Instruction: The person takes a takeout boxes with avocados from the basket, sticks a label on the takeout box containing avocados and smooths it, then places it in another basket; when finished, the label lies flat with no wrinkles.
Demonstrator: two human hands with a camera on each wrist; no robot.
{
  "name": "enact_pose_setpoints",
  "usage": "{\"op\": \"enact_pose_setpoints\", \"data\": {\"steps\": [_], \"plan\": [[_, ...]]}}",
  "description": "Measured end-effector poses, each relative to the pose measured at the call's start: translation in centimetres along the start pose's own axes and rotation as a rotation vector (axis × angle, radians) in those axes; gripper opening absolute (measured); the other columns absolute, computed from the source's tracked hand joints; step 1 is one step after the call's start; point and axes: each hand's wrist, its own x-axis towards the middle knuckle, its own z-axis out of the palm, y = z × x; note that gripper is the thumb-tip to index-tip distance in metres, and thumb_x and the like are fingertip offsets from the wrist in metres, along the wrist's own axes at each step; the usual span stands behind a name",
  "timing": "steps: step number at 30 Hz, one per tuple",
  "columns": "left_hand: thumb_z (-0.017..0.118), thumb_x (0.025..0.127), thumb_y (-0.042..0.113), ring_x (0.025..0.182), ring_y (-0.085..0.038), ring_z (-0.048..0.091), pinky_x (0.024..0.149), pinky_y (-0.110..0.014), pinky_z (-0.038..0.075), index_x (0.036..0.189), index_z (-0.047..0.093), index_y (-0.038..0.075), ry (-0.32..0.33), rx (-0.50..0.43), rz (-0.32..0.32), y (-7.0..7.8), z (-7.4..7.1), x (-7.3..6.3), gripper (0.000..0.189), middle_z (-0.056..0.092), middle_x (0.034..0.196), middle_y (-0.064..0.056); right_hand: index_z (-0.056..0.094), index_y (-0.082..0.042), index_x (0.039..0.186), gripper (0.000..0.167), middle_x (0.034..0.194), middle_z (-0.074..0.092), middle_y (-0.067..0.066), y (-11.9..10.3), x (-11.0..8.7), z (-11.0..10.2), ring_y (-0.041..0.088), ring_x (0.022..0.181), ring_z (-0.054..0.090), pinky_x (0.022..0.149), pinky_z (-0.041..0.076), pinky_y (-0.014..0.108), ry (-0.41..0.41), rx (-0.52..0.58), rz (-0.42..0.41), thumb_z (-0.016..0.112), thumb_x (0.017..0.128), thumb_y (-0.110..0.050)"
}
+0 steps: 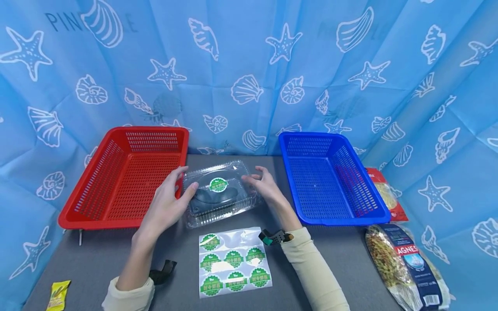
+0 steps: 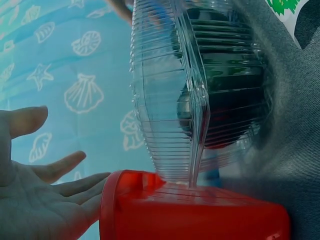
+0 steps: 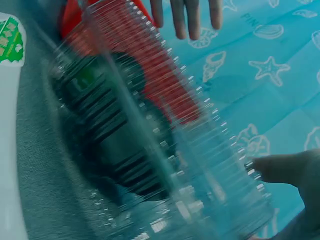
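A clear plastic clamshell box (image 1: pixel 249 203), its lid shut, rests on the grey table between both hands. Dark rounded items (image 2: pixel 230 85) show through its walls. On its lid sits a round green-and-white sticker (image 1: pixel 218 185). At the box's left end is my left hand (image 1: pixel 167 205), fingers spread and thumb over the lid in the head view; the left wrist view shows a gap between hand and box. My right hand (image 1: pixel 268 188) is at the right end, fingers loosely bent. In the right wrist view its thumb (image 3: pixel 277 169) is right at the lid's rim.
A sheet of green stickers (image 1: pixel 235 263) lies in front of the box. To the left stands a red basket (image 1: pixel 120 224), close to the left hand; a blue basket (image 1: pixel 338 221) is at right. Food bags (image 1: pixel 408 263) lie far right, a yellow packet (image 1: pixel 58 296) front left.
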Motion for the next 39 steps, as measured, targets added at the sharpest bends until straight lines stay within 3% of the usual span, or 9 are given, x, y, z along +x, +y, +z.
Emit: {"op": "enact_pose_setpoints", "data": {"steps": [6, 12, 18, 21, 24, 27, 30, 36, 39], "plan": [[0.066, 0.108, 0.035, 0.154, -0.047, 0.046, 0.120, -0.071, 0.046, 0.167, 0.035, 0.009, 0.007, 0.001, -0.012, -0.1, -0.1, -0.2, 0.071, 0.044, 0.167, -0.025, 0.040, 0.007, 0.160, 0.074, 0.125, 0.064, 0.012, 1.0, 0.6, 0.3, 0.022, 0.110, 0.068, 0.097, 0.065, 0.038, -0.007, 0.074, 0.001, 0.076, 0.101, -0.020], [0.067, 0.108, 0.034, 0.154, -0.047, 0.046, 0.119, -0.071, 0.046, 0.168, 0.034, 0.009, 0.011, -0.011, -0.035, -0.5, -0.3, -0.6, 0.072, 0.043, 0.168, -0.025, 0.048, 0.006, 0.157, 0.071, 0.093, 0.059, -0.007, 0.8, 0.4, 0.1, 0.009, 0.091, 0.061, 0.087, 0.060, 0.029, 0.055, 0.100, -0.042, 0.078, 0.097, -0.017], [0.068, 0.107, 0.038, 0.153, -0.045, 0.046, 0.117, -0.069, 0.049, 0.167, 0.034, 0.009, 0.012, -0.023, -0.033, -1.1, -0.3, -1.0, 0.074, 0.044, 0.168, -0.023, 0.052, 0.003, 0.156, 0.070, 0.121, 0.061, 0.007, 0.0, -0.3, -0.1, 0.023, 0.121, 0.056, 0.082, 0.055, 0.026, 0.053, 0.115, -0.021, 0.076, 0.094, -0.018], [0.068, 0.107, 0.037, 0.155, -0.046, 0.045, 0.117, -0.069, 0.049, 0.167, 0.035, 0.009, 0.013, -0.022, -0.032, -1.3, -0.3, -1.1, 0.074, 0.042, 0.169, -0.023, 0.053, 0.002, 0.156, 0.068, 0.135, 0.060, 0.010, -0.2, -0.6, -0.1, 0.018, 0.114, 0.058, 0.070, 0.060, 0.024, 0.043, 0.148, -0.017, 0.074, 0.094, -0.016], [0.068, 0.108, 0.035, 0.155, -0.047, 0.044, 0.117, -0.070, 0.048, 0.167, 0.035, 0.009, 0.014, -0.021, -0.036, -1.4, -0.3, -1.2, 0.073, 0.041, 0.170, -0.024, 0.057, 0.001, 0.153, 0.065, 0.110, 0.062, 0.003, -0.5, -1.0, -0.1, 0.008, 0.080, 0.052, 0.058, 0.053, 0.019, 0.069, 0.143, -0.054, 0.074, 0.093, -0.014], [0.068, 0.108, 0.033, 0.152, -0.047, 0.046, 0.116, -0.070, 0.050, 0.167, 0.035, 0.009, 0.020, -0.018, -0.036, -1.6, -0.3, -1.3, 0.072, 0.043, 0.168, -0.024, 0.057, 0.001, 0.152, 0.064, 0.089, 0.052, -0.004, -1.0, -1.4, 0.0, 0.003, 0.067, 0.048, 0.057, 0.055, 0.018, 0.106, 0.146, -0.112, 0.073, 0.091, -0.010], [0.068, 0.108, 0.030, 0.148, -0.046, 0.050, 0.113, -0.070, 0.052, 0.167, 0.036, 0.009, 0.028, -0.008, -0.033, -1.6, -0.3, -1.3, 0.071, 0.045, 0.166, -0.025, 0.057, 0.002, 0.153, 0.065, 0.086, 0.050, -0.006, -1.6, -1.8, 0.0, 0.005, 0.076, 0.055, 0.062, 0.062, 0.022, 0.155, 0.154, -0.167, 0.073, 0.091, -0.008], [0.068, 0.108, 0.031, 0.144, -0.046, 0.052, 0.111, -0.069, 0.054, 0.167, 0.036, 0.009, 0.031, 0.003, -0.048, -1.5, -0.3, -1.3, 0.070, 0.045, 0.165, -0.026, 0.061, -0.002, 0.151, 0.061, 0.085, 0.051, -0.007, -3.5, -3.2, -0.6, 0.006, 0.074, 0.049, 0.057, 0.046, 0.017, 0.281, 0.163, -0.251, 0.076, 0.092, -0.010], [0.067, 0.108, 0.032, 0.145, -0.046, 0.052, 0.111, -0.069, 0.054, 0.167, 0.035, 0.009, 0.032, 0.009, -0.055, -1.5, -0.4, -1.4, 0.071, 0.045, 0.166, -0.026, 0.058, -0.004, 0.153, 0.061, 0.086, 0.053, -0.006, -4.5, -4.0, -1.3, 0.006, 0.076, 0.055, 0.058, 0.049, 0.016, 0.303, 0.207, -0.281, 0.076, 0.095, -0.010]]}}
